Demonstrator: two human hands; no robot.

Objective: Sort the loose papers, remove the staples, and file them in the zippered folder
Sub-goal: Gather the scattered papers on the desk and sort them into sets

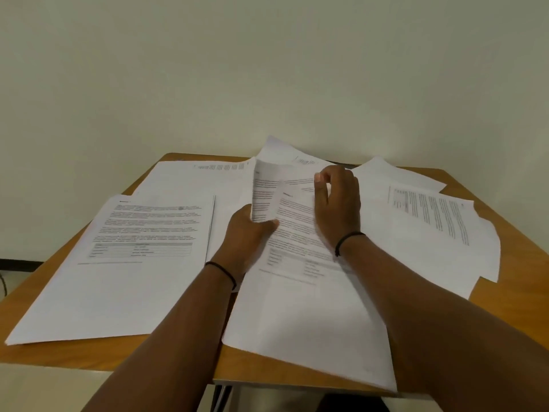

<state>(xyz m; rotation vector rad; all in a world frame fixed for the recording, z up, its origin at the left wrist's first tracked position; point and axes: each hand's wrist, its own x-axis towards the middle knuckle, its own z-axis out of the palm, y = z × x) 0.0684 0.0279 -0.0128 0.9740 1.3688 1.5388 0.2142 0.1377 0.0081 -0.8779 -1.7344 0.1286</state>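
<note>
Your left hand (248,230) pinches the curled-back top sheet (264,194) at 12 o'clock, right hand (338,203) gripping the stapled packet (303,278); light, floppy, tear-prone, so hold near the corner

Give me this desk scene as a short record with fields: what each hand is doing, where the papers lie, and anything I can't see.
left hand: left hand grips the folded-back top page of the middle stack
right hand: right hand rests on that stack near its top, fingertips pinched together
left stack: printed sheets lying flat on the table
right pile: loose sheets, overlapping
far side: more sheets by the wall
staples: too small to tell
</note>
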